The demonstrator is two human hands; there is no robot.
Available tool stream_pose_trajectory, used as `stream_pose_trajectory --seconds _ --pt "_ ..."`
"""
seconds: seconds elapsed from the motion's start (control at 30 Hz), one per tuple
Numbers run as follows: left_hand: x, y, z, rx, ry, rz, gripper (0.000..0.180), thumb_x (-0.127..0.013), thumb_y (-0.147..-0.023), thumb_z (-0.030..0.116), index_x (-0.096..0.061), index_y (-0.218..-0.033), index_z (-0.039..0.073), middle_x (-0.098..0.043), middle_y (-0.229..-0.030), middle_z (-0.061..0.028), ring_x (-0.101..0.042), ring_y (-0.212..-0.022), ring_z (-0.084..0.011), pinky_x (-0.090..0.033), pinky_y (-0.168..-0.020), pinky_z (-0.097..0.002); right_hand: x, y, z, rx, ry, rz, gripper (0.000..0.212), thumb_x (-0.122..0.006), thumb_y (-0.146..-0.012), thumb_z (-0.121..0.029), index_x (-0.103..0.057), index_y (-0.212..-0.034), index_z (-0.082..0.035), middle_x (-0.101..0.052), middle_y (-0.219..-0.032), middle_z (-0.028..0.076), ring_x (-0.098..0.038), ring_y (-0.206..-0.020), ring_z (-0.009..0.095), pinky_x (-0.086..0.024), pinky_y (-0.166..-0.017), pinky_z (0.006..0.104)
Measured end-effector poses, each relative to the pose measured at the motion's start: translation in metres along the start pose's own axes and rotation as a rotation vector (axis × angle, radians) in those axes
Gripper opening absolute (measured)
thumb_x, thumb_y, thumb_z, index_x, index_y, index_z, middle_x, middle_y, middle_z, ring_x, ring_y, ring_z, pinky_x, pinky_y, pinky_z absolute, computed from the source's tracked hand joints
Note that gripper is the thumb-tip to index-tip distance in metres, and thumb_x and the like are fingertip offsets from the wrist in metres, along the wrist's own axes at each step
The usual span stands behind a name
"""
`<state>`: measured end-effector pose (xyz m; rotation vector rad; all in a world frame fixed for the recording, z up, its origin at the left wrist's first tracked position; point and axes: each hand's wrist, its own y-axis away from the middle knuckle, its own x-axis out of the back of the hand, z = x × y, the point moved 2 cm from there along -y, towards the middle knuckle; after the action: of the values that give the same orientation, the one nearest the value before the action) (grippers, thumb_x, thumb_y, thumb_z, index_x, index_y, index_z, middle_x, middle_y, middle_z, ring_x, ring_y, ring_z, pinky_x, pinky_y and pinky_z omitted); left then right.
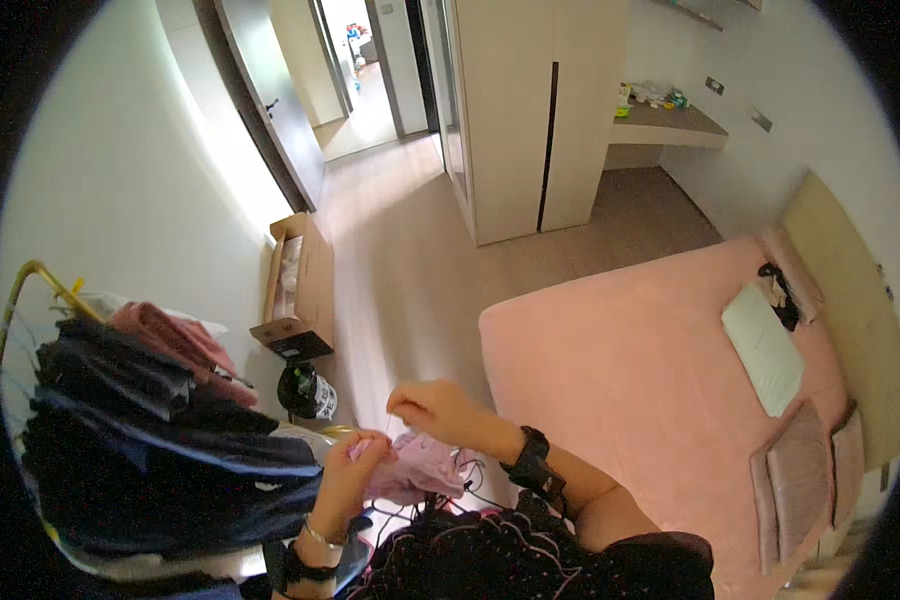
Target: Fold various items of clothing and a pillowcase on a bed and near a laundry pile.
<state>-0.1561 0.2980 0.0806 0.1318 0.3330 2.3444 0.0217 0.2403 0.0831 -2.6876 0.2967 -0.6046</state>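
Note:
A light pink cloth is bunched in front of my body, and the fingers of my left hand are closed on its left edge. Just above and to the right, my right hand is closed in a pinch. A thin pale thread runs from its fingertips down toward the cloth by my left fingers. Whether a needle is on it is too small to tell. Dark cords trail beside the cloth, near my black patterned clothing.
Dark clothes hang on a gold rack close at my left. Beyond them stand a black-and-white bin and an open cardboard box. A pink-covered bed fills the right side. A tall wardrobe stands ahead.

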Motion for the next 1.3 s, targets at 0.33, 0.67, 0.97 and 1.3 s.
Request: stream_pose_trajectory --seconds 0.33,0.67,0.97,1.3 --pt "0.039 -0.237 0.084 -0.05 -0.007 -0.301 0.018 -0.062 -0.084 0.016 -0.063 -0.087 -0.002 -0.061 -0.075 -0.0037 -0.056 -0.069 -0.0097 -0.045 -0.064 -0.0226 0.069 -0.16 0.066 -0.116 0.355 0.293 0.014 -0.057 -0.084 -0.015 -0.06 -0.093 -0.004 -0.063 -0.081 0.013 -0.063 -0.074 0.024 -0.048 -0.064 0.031" --pt "-0.027 -0.47 0.13 -0.076 -0.293 -0.494 0.02 -0.063 -0.084 0.022 -0.064 -0.088 0.002 -0.062 -0.075 -0.0011 -0.053 -0.069 -0.0057 -0.044 -0.063 -0.0216 0.208 -0.249 0.198 -0.243 0.475 0.64 0.013 -0.056 -0.083 -0.015 -0.061 -0.091 -0.007 -0.063 -0.083 0.013 -0.063 -0.074 0.029 -0.048 -0.064 0.0335" --pt "-0.126 -0.649 0.213 -0.059 -0.156 -0.635 0.017 -0.063 -0.085 0.018 -0.063 -0.088 0.001 -0.062 -0.076 -0.0029 -0.055 -0.07 -0.0084 -0.044 -0.065 -0.0221 0.374 -0.313 0.285 -0.386 0.395 1.008 0.01 -0.056 -0.085 -0.01 -0.059 -0.091 -0.003 -0.061 -0.075 0.013 -0.059 -0.064 0.018 -0.046 -0.061 0.0265" --pt "-0.271 -0.805 0.243 -0.108 -0.292 -0.93 0.02 -0.063 -0.085 0.02 -0.063 -0.089 0.0 -0.063 -0.074 -0.0041 -0.057 -0.07 -0.0081 -0.045 -0.062 -0.0225 0.496 -0.3 0.363 -0.564 0.688 1.197 0.01 -0.059 -0.084 -0.01 -0.06 -0.091 -0.003 -0.061 -0.075 0.013 -0.06 -0.062 0.018 -0.046 -0.058 0.0272"
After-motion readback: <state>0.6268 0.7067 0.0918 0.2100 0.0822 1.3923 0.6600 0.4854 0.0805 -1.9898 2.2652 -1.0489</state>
